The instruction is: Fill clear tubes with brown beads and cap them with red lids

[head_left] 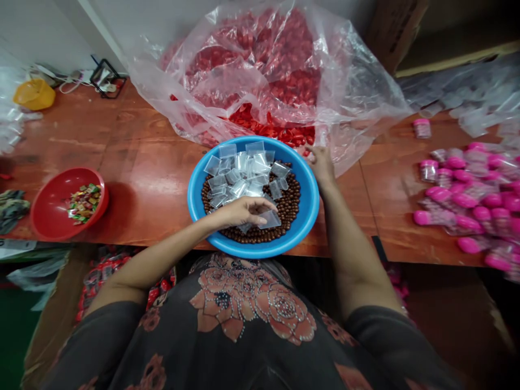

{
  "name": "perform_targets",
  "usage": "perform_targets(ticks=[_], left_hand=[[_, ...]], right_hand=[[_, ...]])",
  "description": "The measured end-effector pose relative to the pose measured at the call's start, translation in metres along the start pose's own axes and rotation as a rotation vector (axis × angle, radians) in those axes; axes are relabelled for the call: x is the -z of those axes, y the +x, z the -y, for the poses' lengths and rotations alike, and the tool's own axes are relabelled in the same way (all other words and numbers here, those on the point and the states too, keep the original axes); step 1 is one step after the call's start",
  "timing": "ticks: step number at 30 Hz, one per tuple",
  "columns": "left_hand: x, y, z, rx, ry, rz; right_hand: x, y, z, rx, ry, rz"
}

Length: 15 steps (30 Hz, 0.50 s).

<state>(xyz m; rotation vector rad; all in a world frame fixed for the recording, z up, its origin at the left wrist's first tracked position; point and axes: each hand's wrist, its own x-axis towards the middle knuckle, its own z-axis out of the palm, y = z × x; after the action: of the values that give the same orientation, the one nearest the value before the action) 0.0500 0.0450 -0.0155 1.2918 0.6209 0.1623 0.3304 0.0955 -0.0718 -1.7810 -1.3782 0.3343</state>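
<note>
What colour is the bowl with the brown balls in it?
Blue; the bowl shows best in the head view.

No text can be read with certainty. Faint print is seen on the cardboard box (395,33) behind the far edge of the desk (142,135), at right; a cut-off mark, on the white sheet (18,245) below the near edge, at left.

Below the left fingers (260,202), a blue basin (312,200) is framing brown balls (290,208) and clear tubes (244,174). Just beyond the right fingers (319,154), pieces (292,134) are showing bright red. Behind both, a dark shirt (174,319) is displaying coral flowers.
</note>
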Motion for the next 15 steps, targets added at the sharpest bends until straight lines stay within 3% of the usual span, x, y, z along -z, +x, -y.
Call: perform_targets(ticks=[3,4,8,10,15], left_hand=[[-0.001,-0.010,-0.003,-0.042,0.063,-0.131],[-0.002,-0.014,-0.003,-0.044,0.088,-0.172],[-0.006,-0.024,-0.007,-0.061,0.166,-0.300],[-0.011,-0.026,-0.009,-0.080,0.212,-0.345],[-0.020,-0.033,-0.015,-0.150,0.247,-0.450]], right_hand=[[0.029,-0.025,0.033,-0.055,0.129,-0.173],[0.039,-0.039,0.045,-0.049,0.203,-0.142],[0.062,-0.092,0.087,0.140,0.285,0.484],[0.059,-0.108,0.097,0.173,0.270,0.630],[0.044,-0.121,0.101,0.155,0.310,0.520]])
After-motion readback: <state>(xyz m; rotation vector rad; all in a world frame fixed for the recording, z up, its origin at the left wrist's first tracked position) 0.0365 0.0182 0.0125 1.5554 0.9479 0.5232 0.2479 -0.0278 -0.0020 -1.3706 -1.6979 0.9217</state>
